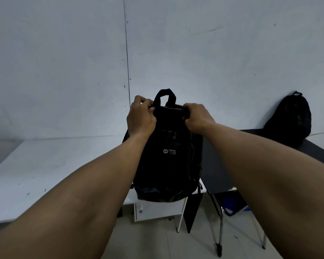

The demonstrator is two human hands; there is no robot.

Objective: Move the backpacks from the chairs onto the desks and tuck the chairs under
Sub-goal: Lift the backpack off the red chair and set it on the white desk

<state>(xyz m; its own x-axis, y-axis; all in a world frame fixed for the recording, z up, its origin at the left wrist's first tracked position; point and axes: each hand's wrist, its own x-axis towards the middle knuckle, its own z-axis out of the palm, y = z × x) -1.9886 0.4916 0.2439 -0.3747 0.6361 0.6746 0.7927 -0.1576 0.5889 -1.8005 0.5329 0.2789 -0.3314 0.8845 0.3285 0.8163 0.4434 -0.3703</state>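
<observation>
A black backpack [168, 161] with a small white logo hangs upright in front of me, its base over the near right edge of the white desk [51, 165]. My left hand [140, 116] and my right hand [196, 116] both grip its top, on either side of the carry loop. A second black backpack [290, 118] leans against the wall on the black desk [310, 148] at the right. Metal chair legs [221, 227] with a blue seat show under the black desk, partly hidden by my right arm.
A grey wall runs close behind both desks. A white drawer unit [157, 210] stands under the white desk. A black panel leg [192, 212] of the black desk stands beside it. Pale tiled floor [157, 243] lies in front.
</observation>
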